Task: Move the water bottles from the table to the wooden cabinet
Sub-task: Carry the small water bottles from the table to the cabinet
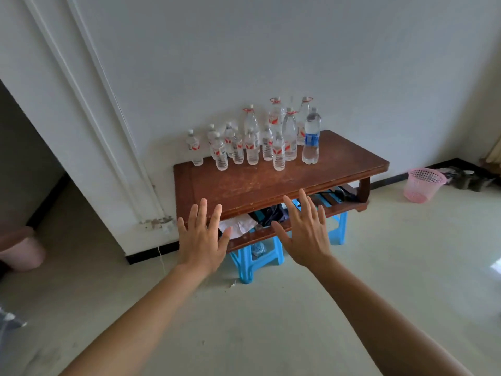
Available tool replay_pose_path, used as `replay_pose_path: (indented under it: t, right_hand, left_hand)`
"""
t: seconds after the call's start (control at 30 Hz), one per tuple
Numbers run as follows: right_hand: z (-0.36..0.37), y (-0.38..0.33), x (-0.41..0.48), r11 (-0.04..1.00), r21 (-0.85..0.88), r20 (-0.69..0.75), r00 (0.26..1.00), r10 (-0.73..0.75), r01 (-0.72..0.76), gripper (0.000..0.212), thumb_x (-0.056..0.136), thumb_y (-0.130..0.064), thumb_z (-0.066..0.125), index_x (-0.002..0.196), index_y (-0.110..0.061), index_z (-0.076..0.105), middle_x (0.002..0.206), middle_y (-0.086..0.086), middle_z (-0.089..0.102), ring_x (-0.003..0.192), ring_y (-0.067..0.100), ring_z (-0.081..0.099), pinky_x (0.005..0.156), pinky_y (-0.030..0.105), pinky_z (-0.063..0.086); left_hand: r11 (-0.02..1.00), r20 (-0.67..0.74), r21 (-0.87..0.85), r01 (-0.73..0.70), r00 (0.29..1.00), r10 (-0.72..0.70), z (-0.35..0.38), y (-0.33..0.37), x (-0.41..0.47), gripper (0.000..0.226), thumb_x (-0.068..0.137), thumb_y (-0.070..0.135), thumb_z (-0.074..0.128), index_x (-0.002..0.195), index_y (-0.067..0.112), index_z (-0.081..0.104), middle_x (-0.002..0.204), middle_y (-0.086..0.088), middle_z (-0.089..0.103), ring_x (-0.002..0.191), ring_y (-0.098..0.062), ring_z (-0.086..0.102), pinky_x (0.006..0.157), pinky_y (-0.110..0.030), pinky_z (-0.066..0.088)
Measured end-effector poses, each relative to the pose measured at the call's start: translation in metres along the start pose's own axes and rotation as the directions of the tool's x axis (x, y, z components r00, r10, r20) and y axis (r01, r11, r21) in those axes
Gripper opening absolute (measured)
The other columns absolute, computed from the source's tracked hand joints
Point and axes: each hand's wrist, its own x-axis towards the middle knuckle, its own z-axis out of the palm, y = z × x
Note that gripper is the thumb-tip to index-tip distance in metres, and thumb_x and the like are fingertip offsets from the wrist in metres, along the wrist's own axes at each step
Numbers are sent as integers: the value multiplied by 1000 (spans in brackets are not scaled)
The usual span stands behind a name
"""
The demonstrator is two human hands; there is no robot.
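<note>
Both bare arms reach forward from 6 o'clock toward a low wooden table. The left hand (202,237) is released, palm down, its fingers (202,213) straight and spread, holding nothing. In the view their tips overlap the near edge of the tabletop (257,185) at about its 7 o'clock corner; whether they touch the wood cannot be told. The right hand (303,234) is just as released and spread, also empty, and lies in front of the same edge at about 5 o'clock.

The water bottles (252,149) all stand upright in a tight cluster along the 12 o'clock side of the tabletop, close to the white wall (352,63) and well apart from both hands. At the rear of the cluster are tall bottles with red neck rings (289,137). In front of them, and trailing off toward 10 o'clock, are small red-labelled bottles (278,154). A blue-labelled bottle (311,139) stands at the cluster's 3 o'clock end.

Under the tabletop a lower shelf (349,208) holds crumpled paper and dark items too jumbled to name. Blue plastic stools (245,267) stand beneath it on the pale floor (271,321). At 3 o'clock from the table a pink mesh basket (423,184) sits on the floor by the wall, with dark shoes (466,179) just beyond it. At the view's 9 o'clock edge is a pink round container (23,253).
</note>
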Motion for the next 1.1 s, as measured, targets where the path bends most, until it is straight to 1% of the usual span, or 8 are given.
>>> replay_pose_path:
  t: [0.2,0.4,0.47,0.63,0.77,0.83,0.97,1.1]
  right_hand:
    - [28,22,158,998,5,28,998,-64,64,73,98,-68,31,158,-26,24,168,13,11,153,34,18,123,57,14]
    - [86,27,253,991,18,90,987,-132,131,73,98,-69,28,158,-27,22,168,12,7,154,34,16,123,56,11]
    - [108,31,282,992,16,105,986,-128,127,74,97,-69,26,158,-28,20,169,12,6,154,33,16,123,56,11]
    - [155,44,362,994,-2,88,991,-105,106,74,96,-64,41,158,-26,24,168,14,10,152,34,21,122,55,15]
    - [192,50,445,998,-43,101,994,-45,50,76,97,-61,46,159,-30,15,168,13,5,154,34,16,124,56,16]
    - [209,51,488,999,-39,112,994,-20,24,77,96,-58,49,159,-31,14,169,13,2,153,35,17,122,57,20]
    - [237,50,538,999,21,144,989,43,-46,80,97,-55,51,159,-36,6,169,11,-5,154,34,15,122,56,16]
    - [267,55,563,997,52,185,982,39,-49,88,96,-50,56,159,-40,-5,168,10,-10,153,36,16,121,58,24]
  left_hand:
    - [998,-37,22,58,998,-57,8,-3,138,74,98,64,9,159,25,23,167,-14,13,153,-35,16,119,-62,17]
    - [992,2,35,123,992,-123,49,-32,229,74,98,66,4,159,29,25,167,-14,15,152,-36,19,118,-63,22]
    - [990,29,30,136,990,-137,67,-42,264,72,99,65,6,160,29,21,167,-14,12,153,-36,17,119,-62,20]
    - [994,20,-6,110,994,-109,115,-68,358,70,99,64,9,159,30,22,167,-16,12,152,-38,17,118,-64,23]
    - [994,57,-58,88,995,-85,153,-90,446,66,100,62,16,158,33,25,166,-20,16,150,-41,22,113,-66,28]
    - [992,92,-91,91,992,-83,168,-102,492,66,100,60,24,160,34,20,166,-20,12,150,-42,20,113,-67,29]
    - [984,99,-148,100,991,-86,195,-122,558,71,99,59,33,160,37,4,167,-20,3,152,-42,16,114,-64,30]
    - [964,90,-220,146,987,-129,228,-132,596,85,97,57,45,159,37,-11,165,-26,3,149,-46,19,107,-62,41]
